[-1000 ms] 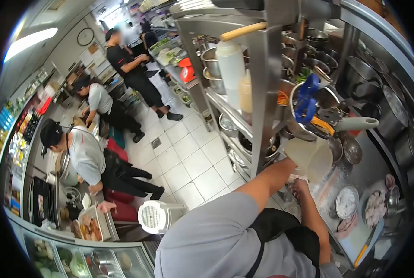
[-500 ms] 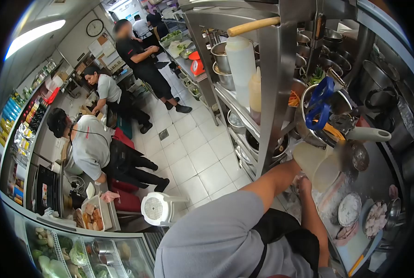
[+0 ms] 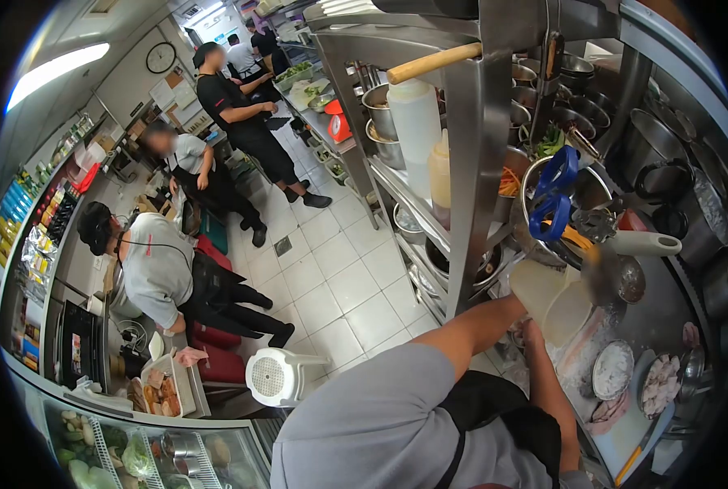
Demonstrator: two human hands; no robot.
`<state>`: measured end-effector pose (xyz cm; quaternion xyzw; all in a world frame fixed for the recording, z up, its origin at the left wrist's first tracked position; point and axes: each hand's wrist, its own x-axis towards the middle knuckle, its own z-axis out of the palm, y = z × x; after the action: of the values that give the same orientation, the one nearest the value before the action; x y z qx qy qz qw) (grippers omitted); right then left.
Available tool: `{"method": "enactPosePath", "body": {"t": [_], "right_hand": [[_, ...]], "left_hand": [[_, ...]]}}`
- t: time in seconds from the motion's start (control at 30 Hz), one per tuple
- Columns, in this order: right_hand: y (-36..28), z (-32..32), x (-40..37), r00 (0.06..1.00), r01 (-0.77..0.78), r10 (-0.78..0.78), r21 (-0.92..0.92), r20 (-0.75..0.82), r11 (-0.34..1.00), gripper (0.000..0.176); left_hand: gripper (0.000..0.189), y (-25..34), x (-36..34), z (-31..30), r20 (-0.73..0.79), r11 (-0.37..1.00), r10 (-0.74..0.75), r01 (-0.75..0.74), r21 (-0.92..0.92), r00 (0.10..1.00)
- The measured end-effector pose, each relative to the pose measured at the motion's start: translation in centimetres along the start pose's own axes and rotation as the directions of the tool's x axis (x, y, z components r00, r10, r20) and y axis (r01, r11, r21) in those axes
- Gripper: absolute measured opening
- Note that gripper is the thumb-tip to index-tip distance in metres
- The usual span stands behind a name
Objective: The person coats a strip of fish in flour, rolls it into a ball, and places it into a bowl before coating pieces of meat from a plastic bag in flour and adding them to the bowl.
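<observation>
A long pinkish strip [image 3: 582, 336], streaked with white, lies on the metal worktop [image 3: 665, 297] just beside the right hand [image 3: 533, 332], at its 3 o'clock. At 4 o'clock stands a round bowl [image 3: 596, 375] of loose white powder [image 3: 615, 368], and past it a heap of lumpy pale pieces [image 3: 661, 385]. A smooth, translucent cream vessel [image 3: 566, 311] at 1 o'clock hides the left hand. A red mark on a co-worker's grey shirt [image 3: 156, 265] is too small to read. The left forearm [image 3: 488, 324] slants towards 2 o'clock, the right forearm [image 3: 555, 407] towards 11; I cannot tell whether either grip is spread, pressed together or pinching something
</observation>
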<state>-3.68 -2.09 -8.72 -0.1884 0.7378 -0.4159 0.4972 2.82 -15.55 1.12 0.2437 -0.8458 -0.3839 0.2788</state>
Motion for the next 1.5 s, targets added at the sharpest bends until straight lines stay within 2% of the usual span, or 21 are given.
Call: {"method": "enactPosePath", "body": {"t": [0.17, 0.37, 0.47, 0.57, 0.87, 1.07, 1.17, 1.27, 1.33, 1.43, 1.5], "right_hand": [[-1.4, 0.1, -1.0, 1.000, 0.003, -0.004, 0.042, 0.021, 0.999, 0.025], [-1.2, 0.1, -0.2, 0.999, -0.023, 0.023, -0.003, 0.033, 1.000, 0.024], [-1.6, 0.4, -0.7, 0.999, -0.008, 0.005, 0.057, 0.045, 0.998, 0.025], [-2.2, 0.4, -1.2, 1.000, -0.020, 0.021, -0.008, 0.014, 1.000, 0.027], [-2.6, 0.5, -1.6, 0.998, -0.052, 0.051, -0.043, -0.026, 0.998, 0.032], [-0.1, -0.1, 1.3, 1.000, -0.023, 0.024, -0.107, 0.001, 0.994, 0.034], [1.3, -0.3, 2.7, 1.000, 0.008, -0.007, -0.079, 0.007, 0.997, 0.034], [0.9, -0.2, 2.1, 0.999, -0.038, 0.037, -0.082, -0.016, 0.996, 0.034], [2.3, 0.4, 3.2, 0.983, 0.158, -0.177, 0.292, 0.043, 0.943, 0.034], [2.5, 0.2, 3.3, 0.986, 0.153, -0.167, 0.276, 0.027, 0.949, 0.034], [2.0, 0.0, 2.7, 0.995, 0.091, -0.095, 0.144, 0.017, 0.985, 0.034]], "left_hand": [[0.030, 0.2, 0.3, -0.1, -0.006, 1.000, 0.002, -0.002, -0.002, 1.000], [0.031, 0.4, 0.5, -0.3, -0.006, 1.000, 0.002, -0.002, -0.003, 1.000], [0.031, 0.4, 0.6, -0.4, -0.011, 1.000, -0.001, 0.001, -0.002, 1.000], [0.031, 0.0, 0.1, -0.6, -0.017, 1.000, -0.001, 0.001, 0.002, 1.000], [0.032, 0.0, 0.0, -1.2, -0.026, 1.000, -0.002, 0.002, -0.001, 1.000], [0.032, 0.2, -0.2, -1.4, -0.025, 1.000, -0.009, 0.009, -0.008, 1.000], [0.032, 0.3, -0.5, -1.4, -0.025, 1.000, -0.008, 0.008, -0.009, 1.000], [0.032, 0.3, -0.4, -1.1, -0.021, 1.000, -0.008, 0.008, -0.014, 1.000], [0.033, 0.3, -0.6, -1.0, -0.023, 1.000, -0.011, 0.010, -0.011, 1.000], [0.033, 0.4, -0.7, -0.9, -0.019, 1.000, -0.011, 0.010, -0.012, 1.000], [0.033, 0.3, -0.8, -0.8, -0.019, 1.000, -0.013, 0.013, -0.013, 1.000]]}}
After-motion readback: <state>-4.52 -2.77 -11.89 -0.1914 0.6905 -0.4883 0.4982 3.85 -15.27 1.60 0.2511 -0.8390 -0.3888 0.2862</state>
